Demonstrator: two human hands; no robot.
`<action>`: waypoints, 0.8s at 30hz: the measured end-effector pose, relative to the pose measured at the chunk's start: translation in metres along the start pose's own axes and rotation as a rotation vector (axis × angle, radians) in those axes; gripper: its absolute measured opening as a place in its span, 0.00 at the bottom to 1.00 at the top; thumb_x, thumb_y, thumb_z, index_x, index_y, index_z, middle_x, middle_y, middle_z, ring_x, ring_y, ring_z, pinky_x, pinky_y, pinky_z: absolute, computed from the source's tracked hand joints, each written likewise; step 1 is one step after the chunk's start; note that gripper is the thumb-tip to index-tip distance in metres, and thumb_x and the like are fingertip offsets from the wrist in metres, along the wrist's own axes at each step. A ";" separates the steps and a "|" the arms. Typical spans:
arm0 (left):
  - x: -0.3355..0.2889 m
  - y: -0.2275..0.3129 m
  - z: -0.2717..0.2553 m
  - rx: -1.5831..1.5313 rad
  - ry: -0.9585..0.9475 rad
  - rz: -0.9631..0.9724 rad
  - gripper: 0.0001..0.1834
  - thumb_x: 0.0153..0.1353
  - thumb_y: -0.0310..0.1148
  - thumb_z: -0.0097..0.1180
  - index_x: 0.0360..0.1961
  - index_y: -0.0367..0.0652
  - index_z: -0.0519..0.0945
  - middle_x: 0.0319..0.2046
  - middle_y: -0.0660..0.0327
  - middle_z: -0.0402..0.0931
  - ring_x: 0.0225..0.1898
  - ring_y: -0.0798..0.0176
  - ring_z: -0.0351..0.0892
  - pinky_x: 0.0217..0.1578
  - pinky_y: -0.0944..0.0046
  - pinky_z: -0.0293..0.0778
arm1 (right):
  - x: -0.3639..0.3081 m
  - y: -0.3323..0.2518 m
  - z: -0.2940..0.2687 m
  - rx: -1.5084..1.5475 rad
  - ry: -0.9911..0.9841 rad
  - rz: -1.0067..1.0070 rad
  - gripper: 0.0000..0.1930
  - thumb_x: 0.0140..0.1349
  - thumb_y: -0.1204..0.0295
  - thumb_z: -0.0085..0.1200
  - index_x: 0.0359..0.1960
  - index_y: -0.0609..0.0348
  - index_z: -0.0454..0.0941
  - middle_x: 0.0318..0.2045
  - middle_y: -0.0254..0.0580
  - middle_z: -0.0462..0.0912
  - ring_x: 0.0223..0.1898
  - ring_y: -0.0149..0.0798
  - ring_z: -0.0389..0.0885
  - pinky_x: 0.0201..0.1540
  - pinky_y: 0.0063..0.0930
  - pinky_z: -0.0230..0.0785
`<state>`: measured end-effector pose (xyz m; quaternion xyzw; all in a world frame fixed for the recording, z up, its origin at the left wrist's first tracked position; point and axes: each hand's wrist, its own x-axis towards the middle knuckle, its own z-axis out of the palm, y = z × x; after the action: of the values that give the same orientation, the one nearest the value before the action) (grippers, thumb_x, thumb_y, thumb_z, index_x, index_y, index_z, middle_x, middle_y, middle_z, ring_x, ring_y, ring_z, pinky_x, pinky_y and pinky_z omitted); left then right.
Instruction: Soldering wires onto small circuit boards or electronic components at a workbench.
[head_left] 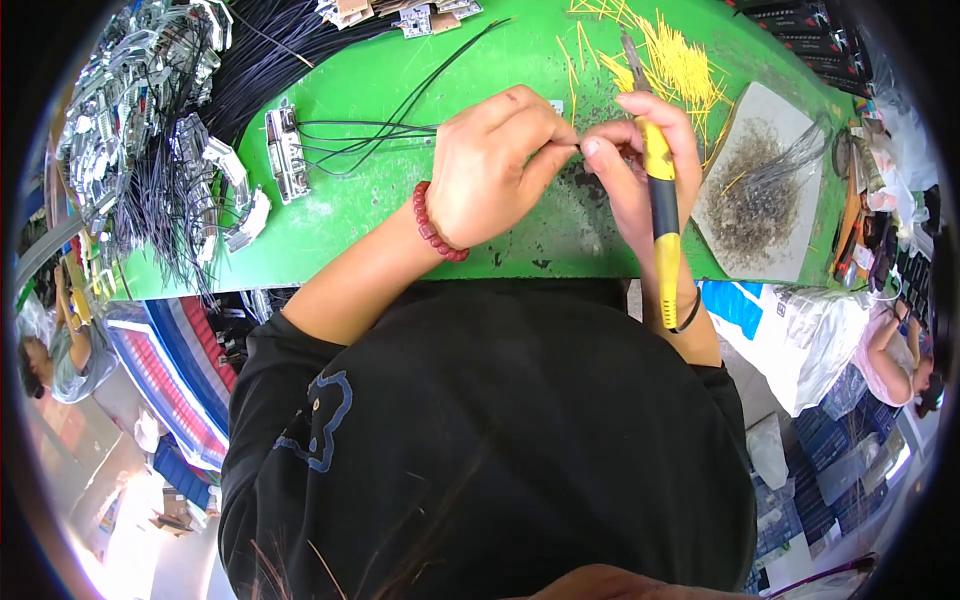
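My left hand [495,165], with a red bead bracelet on the wrist, pinches the ends of thin black wires [390,130] that run left across the green table [400,70] to a small metal connector block [285,155]. My right hand [635,165] meets the left hand's fingertips and holds a tool with a yellow and black handle [660,200], its metal tip pointing up and away. Whether the right fingers also touch the wire ends is hidden.
A scatter of short yellow tube pieces [680,60] lies behind the right hand. A grey tray of wire scraps [760,190] sits at the right. Bundles of black wires and metal parts [160,130] fill the left. Another person [895,350] sits at the right edge.
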<state>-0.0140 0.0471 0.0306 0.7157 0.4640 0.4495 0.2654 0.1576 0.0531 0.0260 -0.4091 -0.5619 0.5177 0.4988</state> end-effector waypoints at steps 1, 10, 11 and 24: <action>0.000 0.001 0.000 -0.008 -0.008 0.005 0.06 0.50 0.17 0.63 0.28 0.37 0.79 0.28 0.59 0.77 0.29 0.64 0.77 0.28 0.68 0.76 | 0.000 0.003 -0.001 0.001 -0.001 0.001 0.22 0.56 0.81 0.62 0.52 0.58 0.69 0.29 0.38 0.82 0.28 0.24 0.77 0.30 0.14 0.66; 0.003 0.000 -0.002 -0.171 -0.068 -0.285 0.03 0.51 0.26 0.61 0.27 0.40 0.79 0.29 0.57 0.77 0.30 0.55 0.78 0.32 0.60 0.75 | 0.002 0.016 -0.002 0.087 0.158 0.000 0.20 0.60 0.80 0.59 0.51 0.61 0.65 0.29 0.44 0.83 0.28 0.30 0.81 0.30 0.21 0.75; 0.004 -0.004 0.000 -0.171 -0.069 -0.289 0.03 0.51 0.26 0.61 0.27 0.40 0.79 0.29 0.57 0.77 0.30 0.55 0.78 0.32 0.60 0.75 | 0.002 0.020 -0.005 0.043 0.186 -0.057 0.18 0.62 0.79 0.57 0.51 0.61 0.65 0.28 0.45 0.83 0.27 0.29 0.80 0.30 0.20 0.74; 0.005 -0.041 0.026 0.292 -0.064 -0.073 0.04 0.50 0.24 0.58 0.25 0.41 0.75 0.27 0.57 0.76 0.30 0.51 0.77 0.30 0.55 0.73 | -0.015 0.042 -0.044 0.036 0.236 -0.026 0.24 0.64 0.59 0.50 0.52 0.70 0.75 0.25 0.38 0.78 0.23 0.23 0.71 0.24 0.16 0.59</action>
<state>-0.0077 0.0706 -0.0118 0.7434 0.5413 0.3444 0.1893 0.2007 0.0518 -0.0194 -0.4510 -0.4953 0.4694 0.5752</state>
